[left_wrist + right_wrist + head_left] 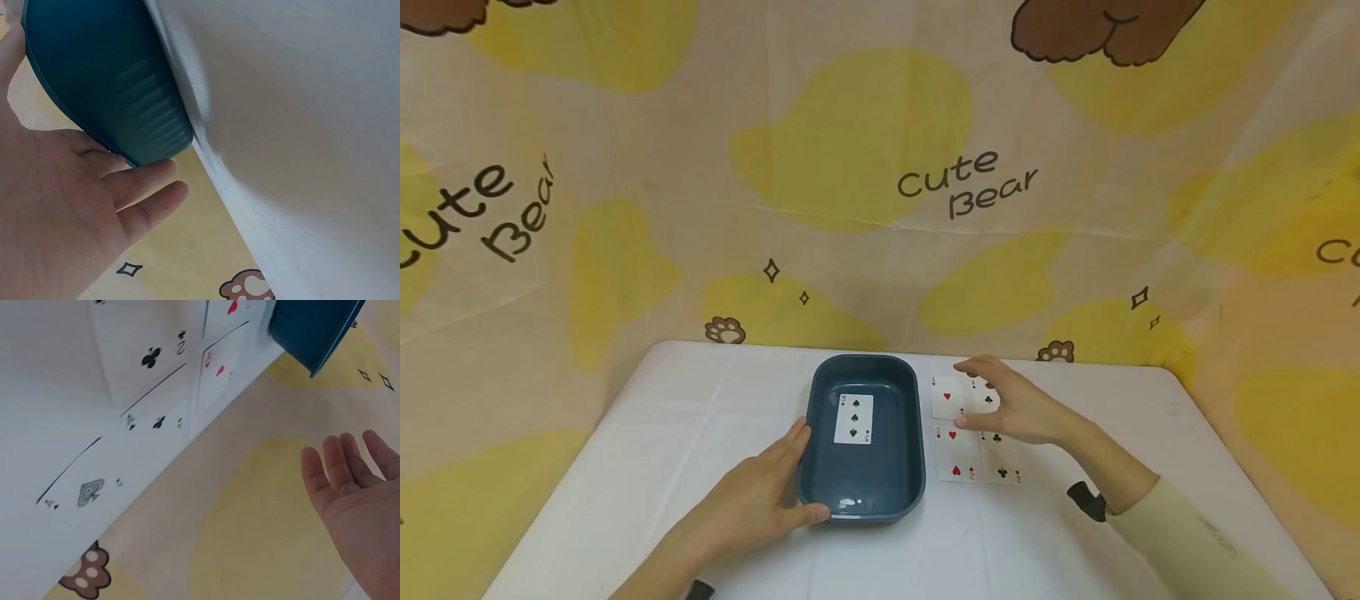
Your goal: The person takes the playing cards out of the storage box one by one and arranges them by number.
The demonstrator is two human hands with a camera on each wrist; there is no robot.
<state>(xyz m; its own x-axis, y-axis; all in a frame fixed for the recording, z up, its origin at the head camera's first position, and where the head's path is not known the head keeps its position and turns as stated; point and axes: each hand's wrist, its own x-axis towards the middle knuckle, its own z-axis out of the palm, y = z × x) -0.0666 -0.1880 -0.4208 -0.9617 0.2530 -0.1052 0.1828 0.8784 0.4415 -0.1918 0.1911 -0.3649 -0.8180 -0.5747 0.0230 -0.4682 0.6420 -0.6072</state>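
A dark blue tray (880,479) stands on the white table, with a three of spades (854,419) lying face up inside it. My left hand (760,500) rests against its left side, the thumb on the near rim and the extended fingers along the wall. To the right of the tray lie an ace of hearts (947,397), an ace of clubs (988,402), a two of hearts (957,457) and a two of clubs (1002,458). Above the aces hovers my right hand (1018,408), thumb and fingers spread, holding nothing. An ace of spades (90,490) shows in the right wrist view.
The white table (722,392) ends at a cloth backdrop (850,250) with yellow patches and "Cute Bear" lettering. Dark straps (1086,502) sit on the wrists. In the head view, the right hand and forearm cover the area beyond the clubs cards.
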